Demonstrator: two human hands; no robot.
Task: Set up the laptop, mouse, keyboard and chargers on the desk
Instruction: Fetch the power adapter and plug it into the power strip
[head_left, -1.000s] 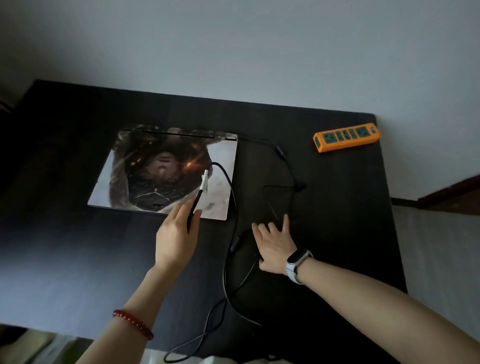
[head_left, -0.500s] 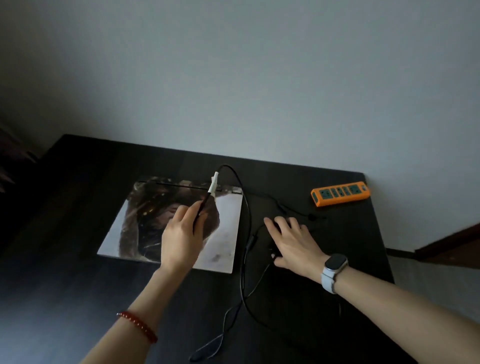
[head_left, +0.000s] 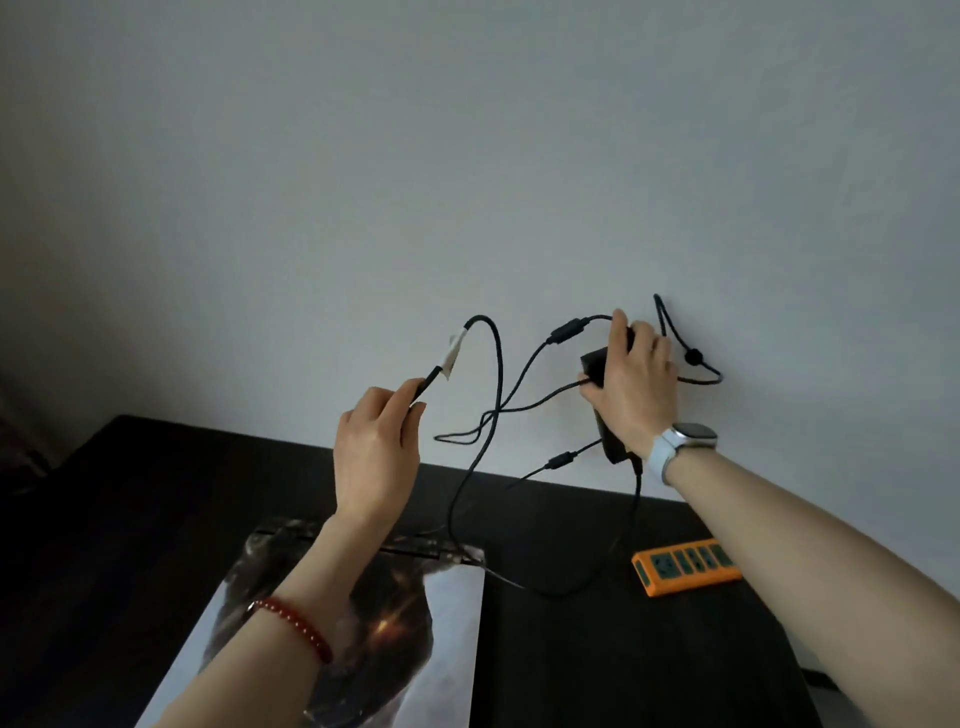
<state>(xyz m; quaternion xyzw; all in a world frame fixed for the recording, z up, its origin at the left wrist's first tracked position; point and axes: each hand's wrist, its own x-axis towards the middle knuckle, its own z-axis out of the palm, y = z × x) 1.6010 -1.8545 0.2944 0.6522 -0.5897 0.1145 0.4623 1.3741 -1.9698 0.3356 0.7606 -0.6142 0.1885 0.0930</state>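
The closed laptop with a printed picture skin on its lid (head_left: 452, 623) lies flat on the black rectangular desk (head_left: 597, 665), its near edge cut off by the bottom of the view and part of its lid covered by the left forearm. Above and to the right of the laptop, the right hand (head_left: 636, 387) is raised in front of the wall, fingers curled round the black charger brick (head_left: 597, 366), which sits tilted and mostly hidden behind the palm. Above the laptop's far edge the left hand (head_left: 376, 457) pinches the thin black charger cable (head_left: 496, 374) between thumb and fingertips, just below a whitish band of tape (head_left: 453, 354) wrapped round the cord. The cable arches over, loops and tangles between both hands, then drops to the desk just right of the laptop; which strand joins which is hard to make out. An orange plastic power strip (head_left: 685, 566) lies on the desk right of the laptop, partly covered by the right forearm. A white smartwatch (head_left: 680, 441) and a red bead bracelet (head_left: 296, 626) ring the wrists. Behind the desk stands a plain grey wall (head_left: 363, 182); the room is dim.
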